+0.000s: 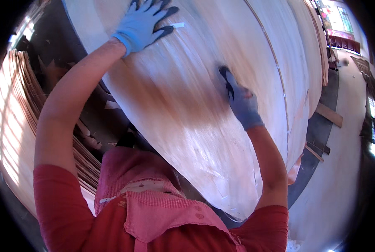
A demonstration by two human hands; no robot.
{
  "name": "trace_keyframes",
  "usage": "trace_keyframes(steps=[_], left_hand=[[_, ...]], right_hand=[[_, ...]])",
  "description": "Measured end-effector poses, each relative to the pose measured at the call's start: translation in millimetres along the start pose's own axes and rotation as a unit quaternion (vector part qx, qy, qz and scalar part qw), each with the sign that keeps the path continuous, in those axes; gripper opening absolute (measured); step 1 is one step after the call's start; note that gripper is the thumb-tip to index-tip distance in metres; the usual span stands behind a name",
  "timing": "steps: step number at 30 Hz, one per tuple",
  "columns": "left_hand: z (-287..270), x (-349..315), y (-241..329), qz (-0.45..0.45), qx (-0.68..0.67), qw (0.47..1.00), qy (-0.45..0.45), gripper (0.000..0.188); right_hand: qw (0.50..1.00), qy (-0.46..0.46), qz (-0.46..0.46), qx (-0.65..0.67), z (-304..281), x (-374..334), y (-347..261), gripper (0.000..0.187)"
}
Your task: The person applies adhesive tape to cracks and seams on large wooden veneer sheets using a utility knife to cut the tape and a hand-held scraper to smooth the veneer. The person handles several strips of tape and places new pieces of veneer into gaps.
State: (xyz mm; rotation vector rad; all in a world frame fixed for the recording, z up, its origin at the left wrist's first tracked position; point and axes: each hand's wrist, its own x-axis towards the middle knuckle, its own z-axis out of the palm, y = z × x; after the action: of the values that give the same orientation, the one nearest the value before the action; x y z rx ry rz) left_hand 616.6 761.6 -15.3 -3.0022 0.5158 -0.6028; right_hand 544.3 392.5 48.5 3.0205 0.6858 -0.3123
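Note:
A large pale sheet of wood veneer (187, 147) lies in front of me, its grain running lengthwise. My left hand (143, 25), in a light blue glove with dark fingertips, rests flat on it near the far edge with fingers spread. Beside that thumb sits a short white strip (177, 25), perhaps tape. Lower and to the right, my right hand (242, 98) in a blue-grey, dark-tipped glove is against the sheet. Its fingers are blurred by motion, and whether it holds anything is hidden.
Stacked thin wood sheets (17, 126) stand at the left. Right of the veneer runs a long narrow seam or strip (275, 59), with more sheet edges beyond. Small wood pieces (329, 114) lie at the right, near a pale floor (343, 147).

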Motion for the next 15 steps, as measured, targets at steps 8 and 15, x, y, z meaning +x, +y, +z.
trace_keyframes(steps=[8, 15], left_hand=[[-42, 7, 89, -0.021, 0.055, 0.998, 0.007, 0.063], [-56, -43, 228, 0.08, -0.121, 0.988, -0.045, 0.06]], right_hand=[[0.999, -0.032, -0.023, -0.024, 2, -70, 46, 0.054], [0.998, -0.024, -0.042, -0.041, 24, -137, 77, 0.06]])
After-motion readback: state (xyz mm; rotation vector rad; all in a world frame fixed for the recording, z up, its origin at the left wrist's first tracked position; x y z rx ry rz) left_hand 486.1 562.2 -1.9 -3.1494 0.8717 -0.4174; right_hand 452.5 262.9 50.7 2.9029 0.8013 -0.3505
